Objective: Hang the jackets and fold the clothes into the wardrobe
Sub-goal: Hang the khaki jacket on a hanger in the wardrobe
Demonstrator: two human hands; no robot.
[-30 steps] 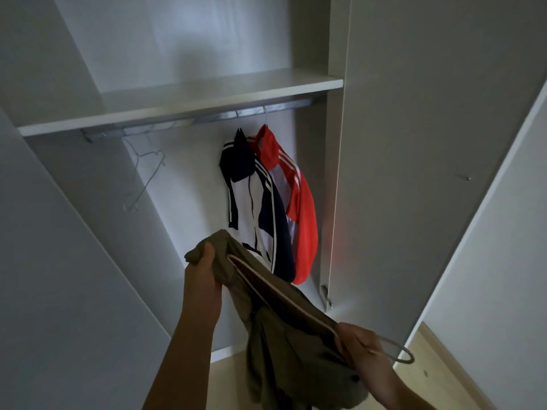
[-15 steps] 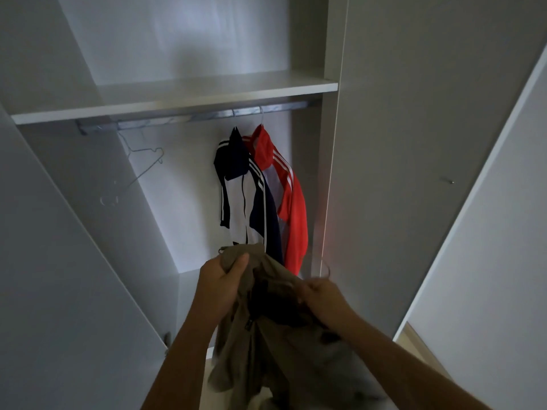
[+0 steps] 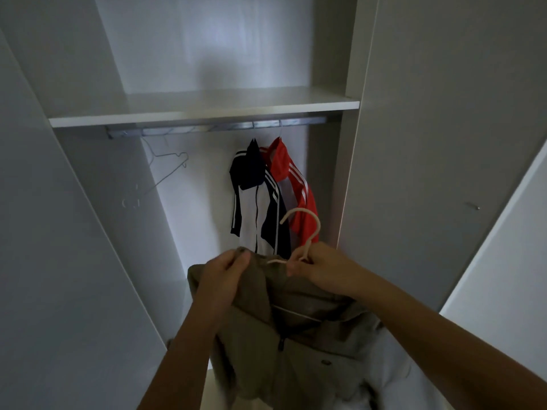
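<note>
The khaki jacket is held low in front of the open wardrobe, well below the rail and not hung on it. The left hand pinches a fold at the collar edge between thumb and curled fingers. The right hand grips the neck of a cream hanger, whose hook stands free above the fingers and points up toward the rail. A pale line inside the jacket's open neck looks like part of the hanger's bar.

Inside the wardrobe, two garments hang from the right part of the rail: a navy-and-white jacket with white stripes and, touching it on its right, a red jacket. From the left part of the rail hangs a bare wire hanger, tilted. A shelf sits directly above the rail.

The khaki jacket is dull olive-brown, with a dark zip down the front and a small tab on the chest, and its cloth bunches under both hands.

Its lower part is cut off at the bottom edge. In the dim light I cannot tell whether the hanger's arms sit inside both shoulders.
</note>
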